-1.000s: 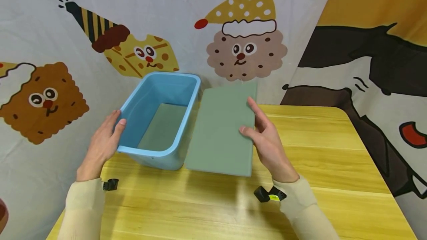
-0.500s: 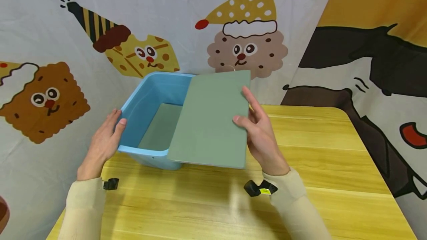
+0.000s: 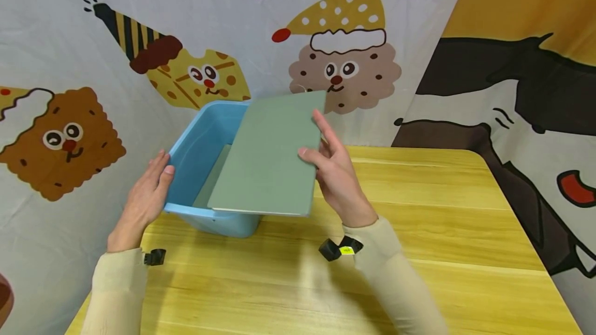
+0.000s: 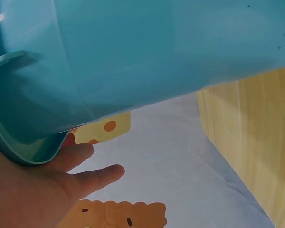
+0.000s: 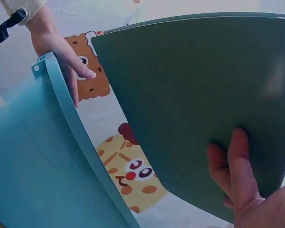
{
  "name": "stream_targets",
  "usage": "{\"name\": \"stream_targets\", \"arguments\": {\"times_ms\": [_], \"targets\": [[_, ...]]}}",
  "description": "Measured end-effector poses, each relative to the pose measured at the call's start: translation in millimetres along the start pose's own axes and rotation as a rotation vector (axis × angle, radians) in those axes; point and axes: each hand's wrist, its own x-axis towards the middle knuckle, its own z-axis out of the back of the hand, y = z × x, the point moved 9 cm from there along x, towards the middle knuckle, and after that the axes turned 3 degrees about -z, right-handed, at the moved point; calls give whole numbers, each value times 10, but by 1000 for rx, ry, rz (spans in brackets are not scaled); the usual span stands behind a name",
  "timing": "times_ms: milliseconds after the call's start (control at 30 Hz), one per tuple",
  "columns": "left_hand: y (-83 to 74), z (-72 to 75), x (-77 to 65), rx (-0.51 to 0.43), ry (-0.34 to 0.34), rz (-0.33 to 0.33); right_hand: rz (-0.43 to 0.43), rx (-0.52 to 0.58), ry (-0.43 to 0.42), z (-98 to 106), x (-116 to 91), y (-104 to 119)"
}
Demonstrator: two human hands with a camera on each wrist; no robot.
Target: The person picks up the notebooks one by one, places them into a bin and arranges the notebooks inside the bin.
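Note:
A light blue plastic bin [image 3: 188,151] stands on the table. My left hand [image 3: 142,203] rests against its left rim, and in the left wrist view the visible fingers [image 4: 97,180] are straight. My right hand [image 3: 342,182] holds a thin green notebook [image 3: 267,154] by its right edge. The thumb lies on top and the other fingers [image 5: 240,161] are underneath. Tilted, the notebook hangs over the bin's right part and hides much of the opening. Another flat green item [image 3: 207,185] lies on the bin's floor, partly covered from view.
The yellow wood-grain table [image 3: 447,231] stretches to the right and front of the bin. Behind it hangs a white cloth [image 3: 223,4] printed with cartoon biscuits and cheese. A black device [image 3: 155,257] is strapped to the left wrist, another [image 3: 331,250] to the right.
My right hand has moved the notebook left and up, from beside the bin to above its opening. The left hand and the bin stay in place.

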Motion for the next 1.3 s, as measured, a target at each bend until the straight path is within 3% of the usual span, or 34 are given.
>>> {"name": "stream_targets", "arguments": {"times_ms": [300,700,1000,1300], "targets": [[-6,2,-7,-13,5,16,-25,31,42,-151,159,-165],[-9,0,-2,-22,11,23,-96,14,-2,-316,441,-414],[1,3,-12,-18,7,26,-160,-114,-43,-521,631,-649],[-12,6,-14,-16,-6,24,-166,-261,-12,-742,735,-790]]}}
